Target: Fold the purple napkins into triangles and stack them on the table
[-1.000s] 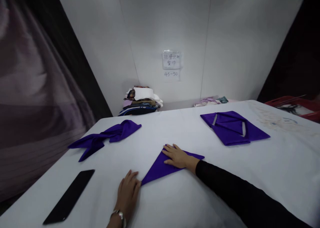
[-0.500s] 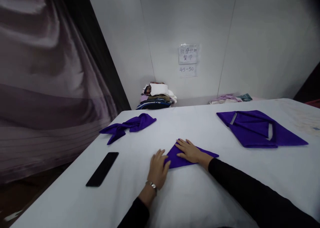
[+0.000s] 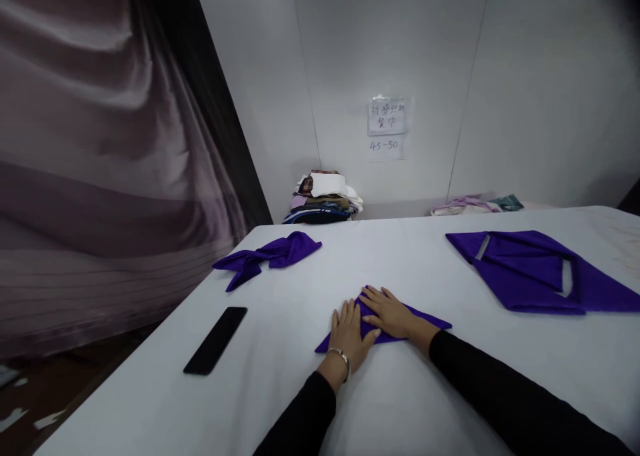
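A purple cloth napkin (image 3: 423,315), folded into a triangle, lies on the white table under both my hands. Across its left half rests my left hand (image 3: 349,336), flat with the fingers stretched out and a bracelet at the wrist. My right hand (image 3: 393,315) presses flat near the top point, its fingers spread. The thumb side of my left hand is close beside the right fingers. Parts of the cloth are hidden beneath my palms.
A twisted purple cloth (image 3: 287,251) lies at the back left, above a black flat slab like a phone (image 3: 216,341). Another folded purple cloth (image 3: 525,276) is on the right. Piled clothes (image 3: 325,199) stand behind the table (image 3: 280,376), below a handwritten paper sign (image 3: 387,117).
My left hand has moved from the napkin's left edge onto the cloth, flattening out beside my right hand. The right hand stays on the napkin. The view has shifted slightly.
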{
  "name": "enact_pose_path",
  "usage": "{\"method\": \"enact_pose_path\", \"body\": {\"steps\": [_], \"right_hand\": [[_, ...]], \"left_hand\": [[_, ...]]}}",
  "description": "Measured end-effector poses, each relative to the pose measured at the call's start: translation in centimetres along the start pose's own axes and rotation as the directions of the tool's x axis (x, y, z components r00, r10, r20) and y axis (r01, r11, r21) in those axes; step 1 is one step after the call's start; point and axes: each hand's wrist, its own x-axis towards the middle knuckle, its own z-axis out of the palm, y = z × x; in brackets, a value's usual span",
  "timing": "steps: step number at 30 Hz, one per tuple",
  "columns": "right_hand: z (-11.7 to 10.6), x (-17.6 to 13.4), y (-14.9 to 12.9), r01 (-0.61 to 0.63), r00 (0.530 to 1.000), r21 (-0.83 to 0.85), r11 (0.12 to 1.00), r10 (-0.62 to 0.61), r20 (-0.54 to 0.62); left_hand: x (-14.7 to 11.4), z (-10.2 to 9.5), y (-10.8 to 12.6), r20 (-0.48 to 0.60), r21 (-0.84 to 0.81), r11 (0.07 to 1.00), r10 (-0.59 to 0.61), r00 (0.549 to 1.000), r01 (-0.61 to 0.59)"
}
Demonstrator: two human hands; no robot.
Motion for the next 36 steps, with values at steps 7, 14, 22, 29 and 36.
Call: {"method": "enact_pose_path", "body": {"steps": [7,14,22,29,36], "right_hand": [[0.1,0.2,0.2,-0.030,1.000,0.084,0.996,0.030,0.001],[-1.2,0.5,-0.1,-0.160,0.985,0.248,0.955,0.172,-0.027],[-0.7,-0.4,-0.5,-0.136,0.989,0.016,0.991,0.136,-0.057],[0.2,-0.5,0.8,-0.119,0.993,0.024,0.993,0.120,-0.018],[-0.1,-0.3,1.5,-0.123,0.992,0.089,0.988,0.124,-0.011]], "left_hand": [[0.3,0.7,0.4,0.012,0.032,0.999,0.031,0.999,-0.032],[0.2,0.9,0.1,0.000,0.040,0.998,0.039,0.999,-0.039],[0.2,0.6,0.4,0.031,0.063,0.998,0.026,0.999,-0.028],[1.2,-1.2,0.9,0.066,-0.049,0.999,0.009,0.998,-0.006],[2.9,0.2,2.0,0.032,-0.030,0.996,0.085,0.996,-0.084]]}}
